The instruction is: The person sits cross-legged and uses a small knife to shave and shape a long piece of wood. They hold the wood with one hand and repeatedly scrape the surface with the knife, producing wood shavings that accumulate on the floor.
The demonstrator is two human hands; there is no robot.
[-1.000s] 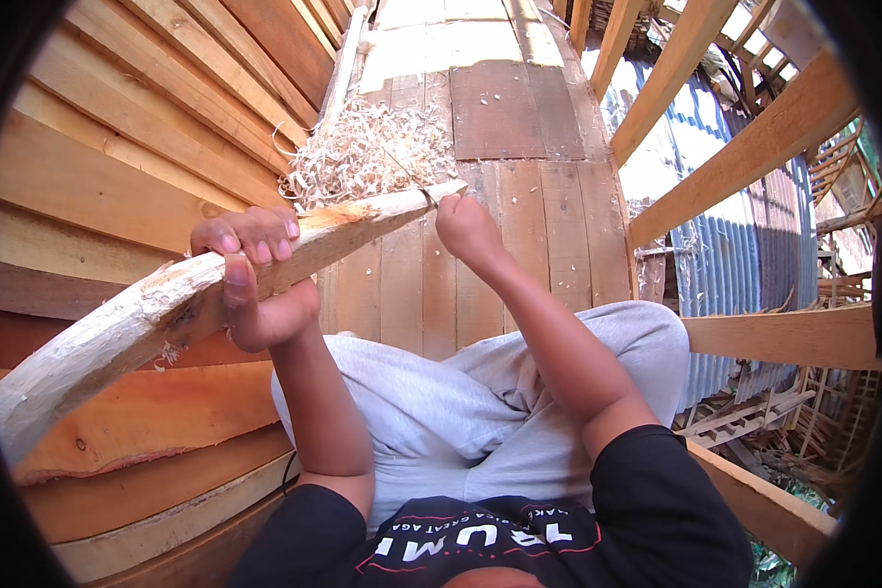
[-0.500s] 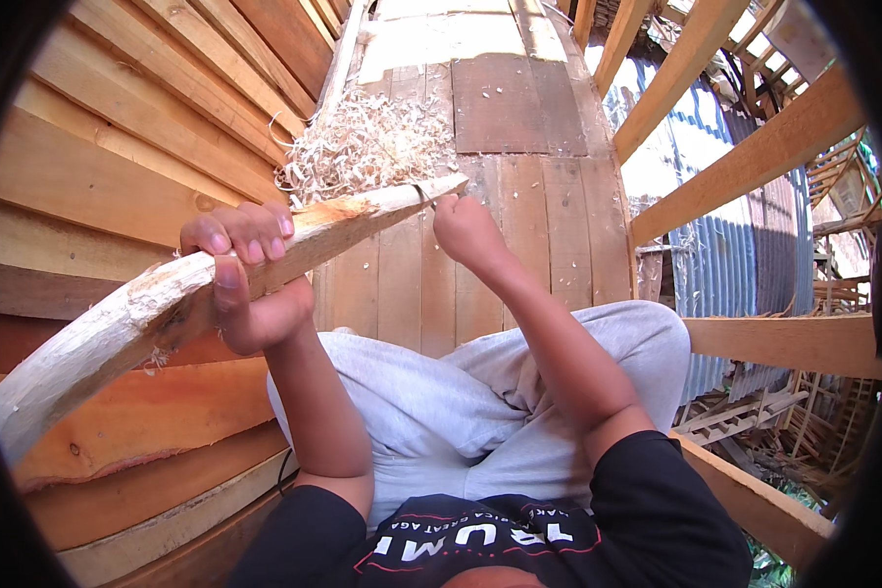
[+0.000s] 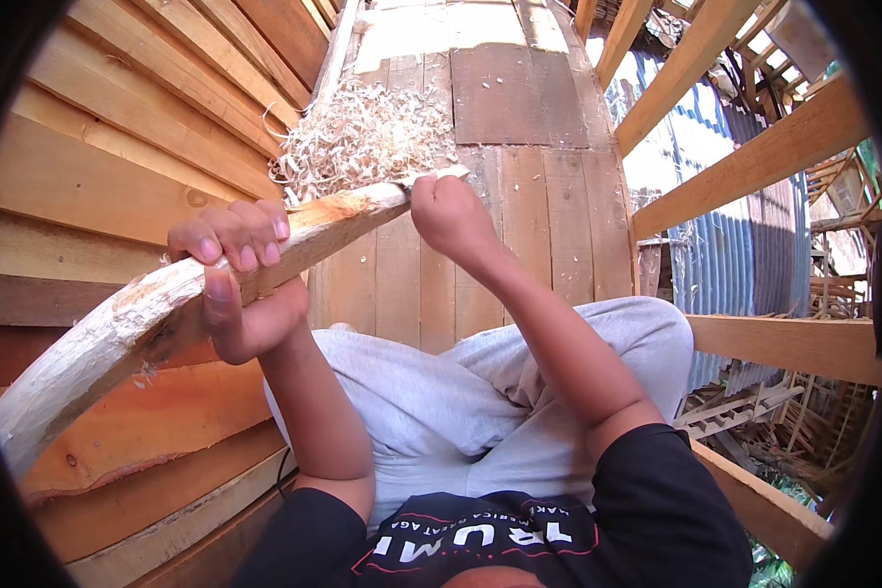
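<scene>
A long, roughly trimmed wooden pole [image 3: 335, 216] slants from the lower left up to a pale tapered tip. Around its middle my left hand [image 3: 235, 279] is wrapped, fingers over the top and thumb on the near side. My right hand [image 3: 453, 218] is a closed fist against the pole near the tip. A thin dark blade edge shows beside that fist on the wood, looking like a knife; the handle is hidden inside my fingers. Curled wood shavings [image 3: 363, 142] lie heaped on the floor just beyond the pole.
Stacked planks [image 3: 98, 196] line my left side. Below me is a board floor [image 3: 559, 206] with scattered chips. On the right stand wooden rails [image 3: 755, 167], with corrugated metal sheets [image 3: 725, 235] beyond them. My crossed legs [image 3: 412, 402] are in grey trousers.
My right fist has moved a little left along the pole, away from its tip, with the blade. My left hand, still gripping, has shifted slightly left with the pole.
</scene>
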